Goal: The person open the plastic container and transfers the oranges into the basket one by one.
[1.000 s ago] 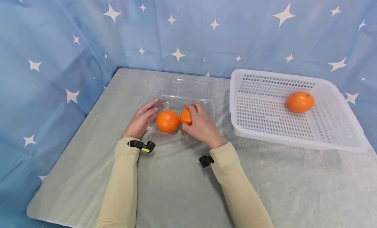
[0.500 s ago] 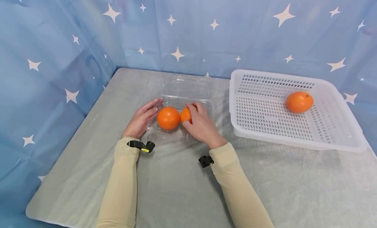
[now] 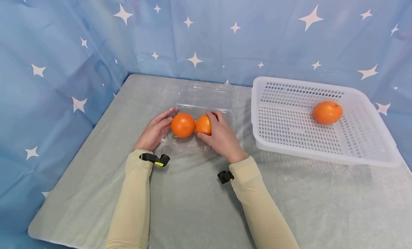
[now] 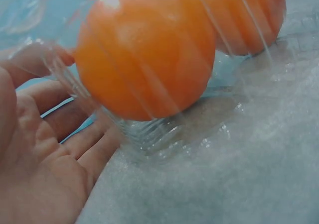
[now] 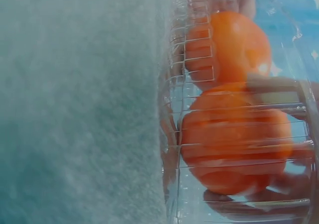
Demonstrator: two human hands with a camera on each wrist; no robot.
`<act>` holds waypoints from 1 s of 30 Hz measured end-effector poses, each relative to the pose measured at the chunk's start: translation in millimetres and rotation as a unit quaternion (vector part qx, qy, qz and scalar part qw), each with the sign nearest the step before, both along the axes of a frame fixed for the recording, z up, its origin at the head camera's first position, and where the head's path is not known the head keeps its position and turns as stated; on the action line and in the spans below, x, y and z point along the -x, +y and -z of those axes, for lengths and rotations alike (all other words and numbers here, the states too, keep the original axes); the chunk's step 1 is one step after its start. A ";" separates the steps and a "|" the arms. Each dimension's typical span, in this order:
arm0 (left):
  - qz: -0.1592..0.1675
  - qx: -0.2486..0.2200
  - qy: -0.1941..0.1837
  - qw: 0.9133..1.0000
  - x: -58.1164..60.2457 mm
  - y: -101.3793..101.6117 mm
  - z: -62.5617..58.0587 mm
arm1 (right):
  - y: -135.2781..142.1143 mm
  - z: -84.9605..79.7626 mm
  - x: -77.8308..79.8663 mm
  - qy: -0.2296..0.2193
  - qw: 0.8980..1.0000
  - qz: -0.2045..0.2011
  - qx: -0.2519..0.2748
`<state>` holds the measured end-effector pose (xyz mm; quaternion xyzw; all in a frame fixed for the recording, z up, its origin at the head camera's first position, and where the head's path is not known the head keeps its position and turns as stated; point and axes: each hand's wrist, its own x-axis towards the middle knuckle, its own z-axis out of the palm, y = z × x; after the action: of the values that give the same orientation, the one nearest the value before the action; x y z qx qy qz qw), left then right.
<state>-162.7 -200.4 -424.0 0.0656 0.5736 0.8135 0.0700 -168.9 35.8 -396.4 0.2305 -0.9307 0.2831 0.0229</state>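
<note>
A clear plastic clamshell box (image 3: 206, 95) lies on the table with its lid folded back. Two oranges sit side by side in its base. My left hand (image 3: 153, 131) rests along the outside of the box's left wall, fingers mostly straight, as the left wrist view shows. Just inside that wall is the left orange (image 3: 183, 125), which touches or nearly touches its neighbour. My right hand (image 3: 222, 137) grips the right orange (image 3: 203, 126) from above and the right, thumb at the front. In the right wrist view, both oranges show through the clear wall (image 5: 172, 134), partly blurred.
To the right stands a white perforated plastic basket (image 3: 257, 123) with one orange (image 3: 327, 112) inside. A grey cloth (image 3: 186, 206) covers the table. Behind and to the left hangs a blue curtain (image 3: 212, 38) with white stars.
The left orange has shifted away from me inside the box. More of the right orange now shows beside my right fingers. My left hand has kept its place at the wall.
</note>
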 end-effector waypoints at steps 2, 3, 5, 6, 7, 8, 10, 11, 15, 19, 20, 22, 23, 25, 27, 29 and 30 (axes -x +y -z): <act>0.000 0.000 0.000 1.000 0.2 0.1 -0.4 | 0.0 0.3 0.4 -0.005 1.000 0.002 0.000; 0.001 0.000 -0.001 1.000 0.3 0.1 -0.6 | 0.0 0.4 0.7 -0.006 1.000 0.003 -0.001; 0.001 0.000 -0.001 1.000 0.4 0.4 -1.2 | 0.1 0.6 1.3 -0.006 1.000 0.003 -0.003; 0.001 0.001 -0.002 1.000 0.3 0.4 -1.5 | 0.2 0.7 1.5 -0.005 1.000 0.002 -0.003; 0.001 0.001 -0.003 1.000 0.2 0.5 -1.7 | 0.3 0.7 1.8 -0.003 1.000 0.001 -0.004; 0.001 0.002 -0.003 1.000 0.1 0.5 -1.9 | 0.3 0.7 1.9 -0.002 1.000 -0.001 -0.003; 0.000 0.003 -0.004 1.000 -0.1 0.7 -2.3 | 0.4 0.7 2.1 0.000 1.000 -0.003 -0.005; -0.001 0.005 -0.005 1.000 -0.3 0.7 -2.3 | 0.3 0.7 2.0 0.000 1.000 -0.006 -0.007; -0.001 0.005 -0.005 1.000 -0.5 0.6 -1.8 | 0.2 0.1 1.1 -0.009 1.000 -0.015 -0.020; 0.000 0.011 -0.004 1.000 -0.3 0.7 -1.5 | 0.5 -1.4 1.1 -0.025 0.999 -0.019 -0.028; -0.001 0.012 -0.003 1.000 -0.2 0.8 -1.4 | 0.5 -1.6 1.3 -0.029 0.999 -0.019 -0.025; -0.001 0.013 -0.004 1.000 0.0 1.1 -1.3 | 0.8 -1.8 1.5 -0.034 0.999 -0.018 -0.019; -0.001 0.013 -0.003 1.000 0.0 1.2 -1.3 | 0.9 -1.7 1.5 -0.034 0.999 -0.018 -0.015; -0.001 0.012 -0.003 1.000 0.2 1.4 -1.2 | 1.1 -1.7 1.7 -0.033 0.999 -0.018 -0.006; 0.000 0.015 -0.004 1.000 0.1 1.6 -1.2 | 1.3 -1.5 1.2 -0.030 0.999 -0.018 0.000; 0.000 0.016 -0.003 1.000 -0.1 1.3 -1.4 | 1.1 -1.6 1.0 -0.028 0.999 -0.020 0.004; 0.000 0.017 -0.003 1.000 -0.2 1.0 -1.7 | 0.9 -1.7 1.0 -0.028 0.999 -0.020 0.007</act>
<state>-162.5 -199.3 -422.3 0.0624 0.5872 0.8038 0.0729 -169.9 36.6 -394.7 0.2408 -0.9243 0.2960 -0.0071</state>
